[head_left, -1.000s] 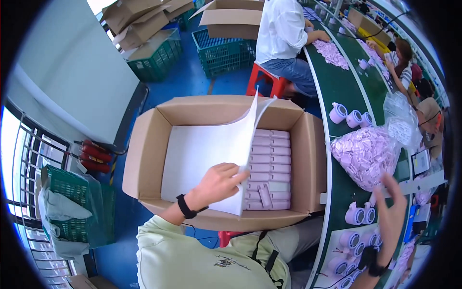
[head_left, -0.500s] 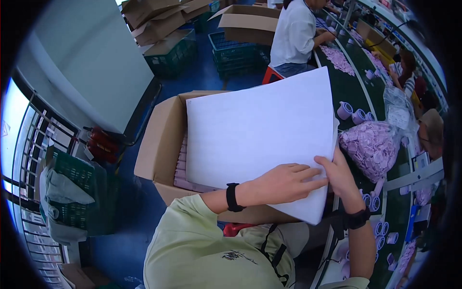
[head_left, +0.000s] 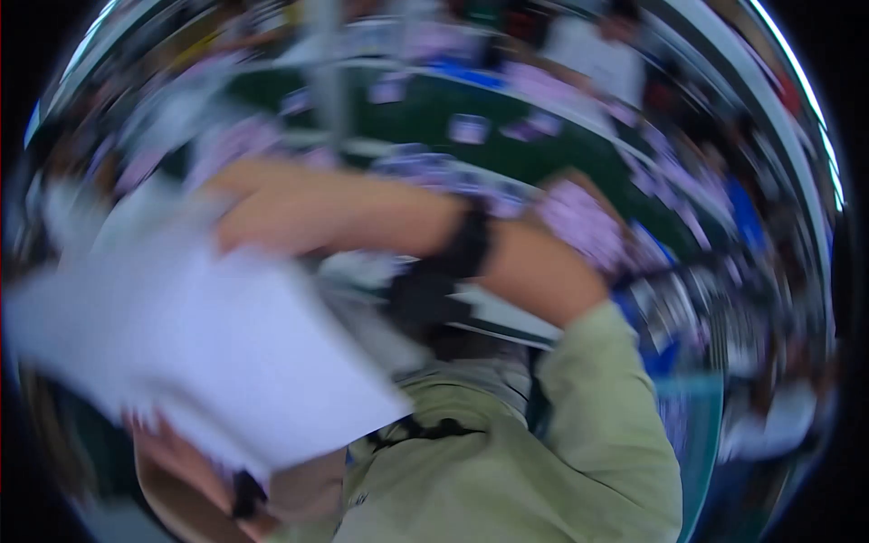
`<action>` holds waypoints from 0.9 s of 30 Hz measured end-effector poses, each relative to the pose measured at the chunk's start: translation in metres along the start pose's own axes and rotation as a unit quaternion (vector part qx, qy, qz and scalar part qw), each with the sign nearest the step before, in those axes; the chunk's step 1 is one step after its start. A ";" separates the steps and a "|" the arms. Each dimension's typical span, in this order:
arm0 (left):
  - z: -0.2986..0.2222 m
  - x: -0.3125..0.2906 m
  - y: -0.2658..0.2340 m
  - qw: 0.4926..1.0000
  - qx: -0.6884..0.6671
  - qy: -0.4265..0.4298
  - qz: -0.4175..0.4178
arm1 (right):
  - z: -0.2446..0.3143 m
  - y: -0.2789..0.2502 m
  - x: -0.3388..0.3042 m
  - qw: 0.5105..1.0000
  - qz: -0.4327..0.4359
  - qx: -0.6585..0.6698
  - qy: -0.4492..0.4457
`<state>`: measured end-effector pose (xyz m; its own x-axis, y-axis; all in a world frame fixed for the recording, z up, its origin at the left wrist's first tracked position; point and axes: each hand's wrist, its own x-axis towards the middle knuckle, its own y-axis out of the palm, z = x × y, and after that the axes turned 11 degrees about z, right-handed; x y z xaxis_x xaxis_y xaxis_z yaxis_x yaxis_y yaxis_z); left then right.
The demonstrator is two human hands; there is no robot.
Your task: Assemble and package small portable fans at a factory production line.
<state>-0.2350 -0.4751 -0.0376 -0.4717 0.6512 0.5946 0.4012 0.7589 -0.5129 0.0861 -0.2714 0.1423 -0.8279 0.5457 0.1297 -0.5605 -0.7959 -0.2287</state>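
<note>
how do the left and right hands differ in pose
The right hand is at the upper side of the white sheet; the left hand is at its lower side. The right forearm enters from the lower right, the left forearm from the lower left. Both wear a black wristband; both are motion-blurred.

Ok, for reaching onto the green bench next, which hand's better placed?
Right, probably: the right hand, at the far edge of the white sheet, looks nearer the green bench. The left hand is by the near edge, farther off. Blur hides the exact grips.
</note>
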 end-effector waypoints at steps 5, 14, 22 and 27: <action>-0.050 0.031 0.082 0.986 0.002 0.166 0.001 | -0.001 -0.021 -0.051 0.995 0.040 0.000 -0.086; -0.059 0.020 0.115 0.974 -0.149 0.145 -0.088 | 0.030 -0.061 -0.213 0.955 -0.090 -0.248 -0.137; -0.105 0.001 0.118 0.964 -0.252 0.083 -0.023 | 0.099 -0.034 -0.341 0.884 -0.321 -0.338 -0.040; -0.124 -0.006 0.139 0.903 -0.416 0.045 0.102 | 0.109 -0.066 -0.407 0.815 -0.326 -0.478 -0.034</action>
<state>-0.0790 -0.3733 -0.0358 -0.2698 0.7468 0.6078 0.9410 0.3385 0.0018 0.4577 -0.4699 0.2093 -0.3786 0.7297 0.5694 -0.6353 0.2425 -0.7332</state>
